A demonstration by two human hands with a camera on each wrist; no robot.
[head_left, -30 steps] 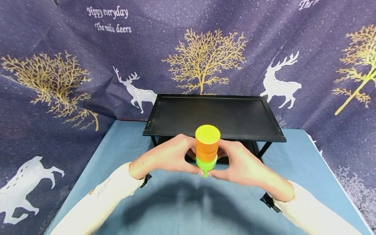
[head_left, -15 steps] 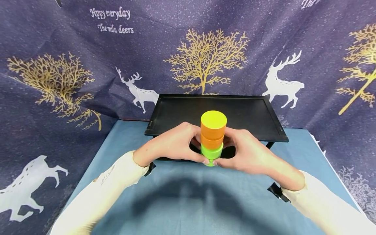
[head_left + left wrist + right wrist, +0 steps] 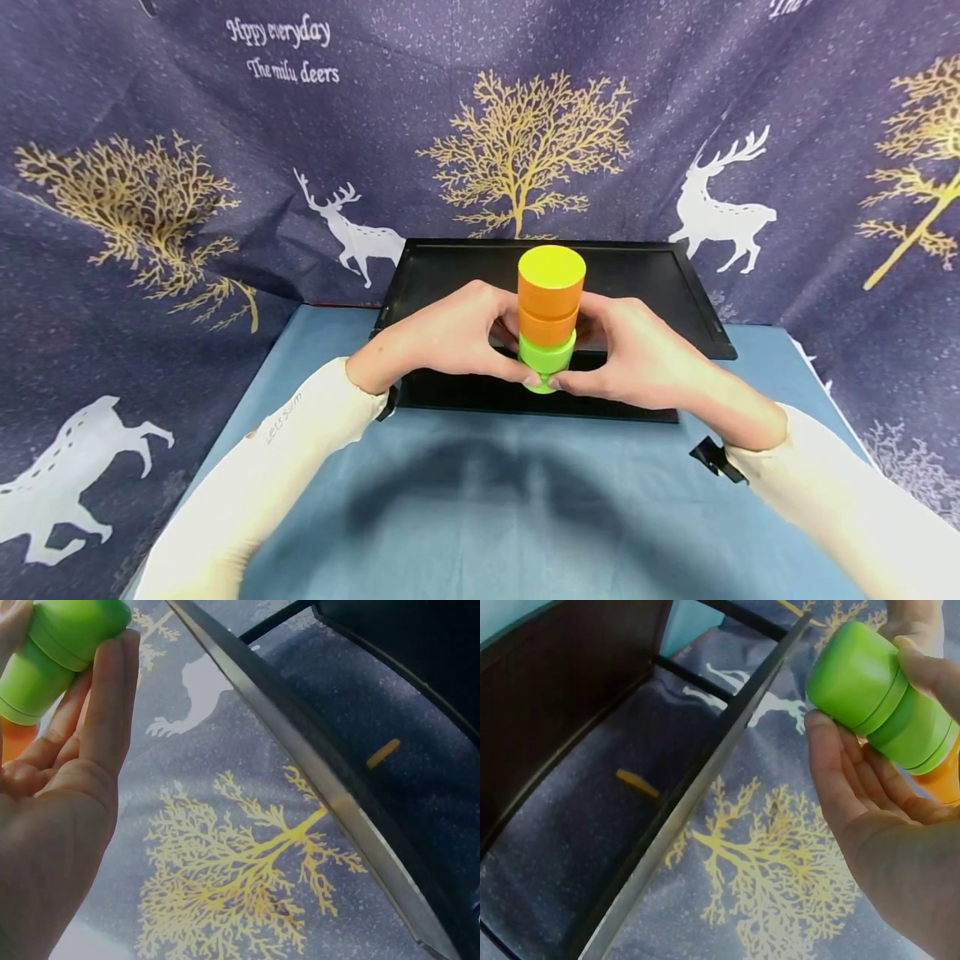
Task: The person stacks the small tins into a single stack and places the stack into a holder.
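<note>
Both hands hold an upright column of round, cup-like pieces (image 3: 550, 302), with a yellow top, orange middle and green lower part. My left hand (image 3: 468, 329) grips it from the left and my right hand (image 3: 645, 350) from the right. The thumbs meet in front at the green bottom, while the other fingers reach behind and are partly hidden. In the left wrist view, fingers (image 3: 105, 712) lie along the green pieces (image 3: 56, 656). The right wrist view shows fingers and thumb around the green pieces (image 3: 881, 694). The column overlaps the black shelf's top (image 3: 645, 292) in the head view.
The black two-level shelf stands at the back of the blue cloth-covered table (image 3: 480, 517), its lower board (image 3: 465, 392) visible below the hands. Behind hangs a dark blue cloth (image 3: 480, 42) printed with trees and deer. The arms' shadow falls on the tablecloth.
Both hands and the column have moved upward in the head view and slightly right, now overlapping more of the shelf top. The grip looks the same throughout.
</note>
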